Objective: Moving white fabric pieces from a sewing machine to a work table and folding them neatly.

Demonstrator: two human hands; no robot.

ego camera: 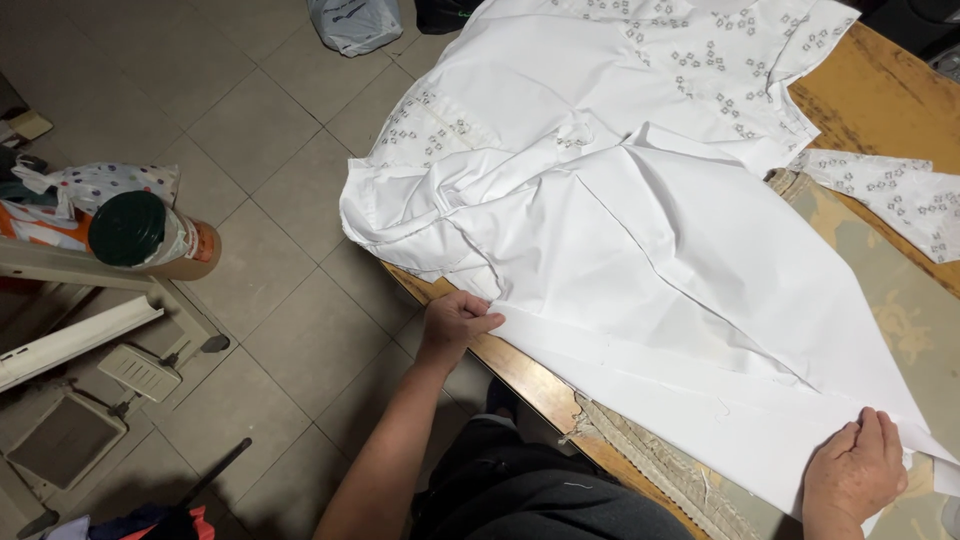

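A large white garment [640, 230] lies spread over a wooden table [880, 90], its upper part dotted with small grey square patterns. My left hand [455, 322] pinches the near edge of the white cloth at the table's front edge. At the lower right my right hand [855, 472] presses flat on the same folded hem, fingers together. The hem runs stretched in a straight band between the two hands.
A worn padded cover [660, 465] shows under the cloth at the table's front. A patterned cloth piece [900, 195] lies at the right. On the tiled floor to the left stand a green-lidded jar [150, 235], bags and a white frame [75, 340]; a plastic bag [355, 22] lies at the top.
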